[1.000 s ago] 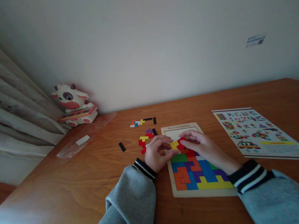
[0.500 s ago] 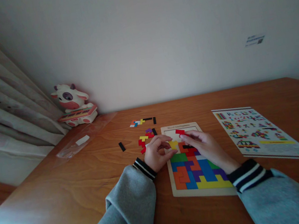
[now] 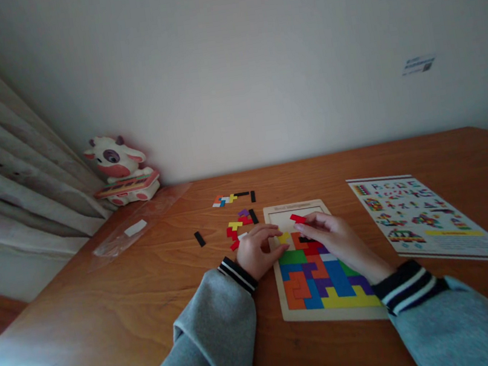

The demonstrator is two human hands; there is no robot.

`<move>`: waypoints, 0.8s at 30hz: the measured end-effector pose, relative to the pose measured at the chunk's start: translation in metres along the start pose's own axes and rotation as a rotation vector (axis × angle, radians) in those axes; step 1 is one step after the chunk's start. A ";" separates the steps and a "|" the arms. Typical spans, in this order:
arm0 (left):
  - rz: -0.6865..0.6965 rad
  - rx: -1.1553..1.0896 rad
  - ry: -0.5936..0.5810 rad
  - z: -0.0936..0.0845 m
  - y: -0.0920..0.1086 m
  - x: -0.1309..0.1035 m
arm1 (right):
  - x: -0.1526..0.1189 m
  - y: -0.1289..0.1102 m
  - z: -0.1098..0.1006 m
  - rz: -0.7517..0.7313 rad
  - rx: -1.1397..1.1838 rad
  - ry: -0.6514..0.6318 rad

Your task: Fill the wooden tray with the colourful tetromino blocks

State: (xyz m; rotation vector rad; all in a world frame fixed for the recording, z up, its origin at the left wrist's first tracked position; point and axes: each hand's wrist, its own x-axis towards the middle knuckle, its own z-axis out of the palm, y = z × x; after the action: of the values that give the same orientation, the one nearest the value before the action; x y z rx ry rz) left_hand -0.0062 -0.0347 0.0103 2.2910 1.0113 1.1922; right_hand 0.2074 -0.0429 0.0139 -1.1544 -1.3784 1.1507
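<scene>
My right hand [image 3: 332,236] pinches a red puzzle piece [image 3: 298,219] between thumb and fingers, over the upper part of the wooden puzzle board [image 3: 312,313]. Resting at the board's left edge, my left hand [image 3: 260,251] has its thumb and fingers apart in a curve beside a yellow piece [image 3: 284,238]. Coloured pieces fill the lower part of the board, among them a green one [image 3: 292,257] and a blue one [image 3: 338,279]. Pale bare wood shows near the top. My right hand covers part of the board's right side.
Loose pieces lie left of the board, including a yellow one [image 3: 235,226] and a lone black one [image 3: 200,238]. More pieces [image 3: 231,199] lie farther back. A printed pattern sheet [image 3: 433,219] is at right. A clear plastic bag [image 3: 120,243] and cow toy [image 3: 125,170] are at left.
The red piece in my right hand has turned and shifted slightly to the right. My left hand stays at the board's edge, its fingers slightly moved.
</scene>
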 end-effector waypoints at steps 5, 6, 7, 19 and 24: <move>-0.027 0.067 -0.023 0.001 -0.001 -0.001 | -0.001 -0.003 0.001 0.019 0.047 0.014; -0.022 0.096 -0.032 0.001 -0.001 -0.001 | -0.001 -0.004 0.001 0.013 0.041 0.009; -0.014 0.134 -0.040 0.001 -0.001 -0.001 | -0.001 -0.004 0.001 0.007 0.030 0.003; 0.114 0.489 -0.223 -0.004 0.015 -0.003 | -0.001 -0.005 0.001 -0.034 -0.069 0.031; 0.171 0.468 -0.247 -0.004 0.013 -0.004 | 0.000 -0.003 0.000 -0.077 -0.155 0.050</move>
State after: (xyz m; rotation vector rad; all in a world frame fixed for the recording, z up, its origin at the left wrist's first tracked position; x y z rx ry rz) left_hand -0.0052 -0.0465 0.0184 2.8495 1.1060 0.7554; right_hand 0.2074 -0.0434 0.0174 -1.2198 -1.4804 0.9681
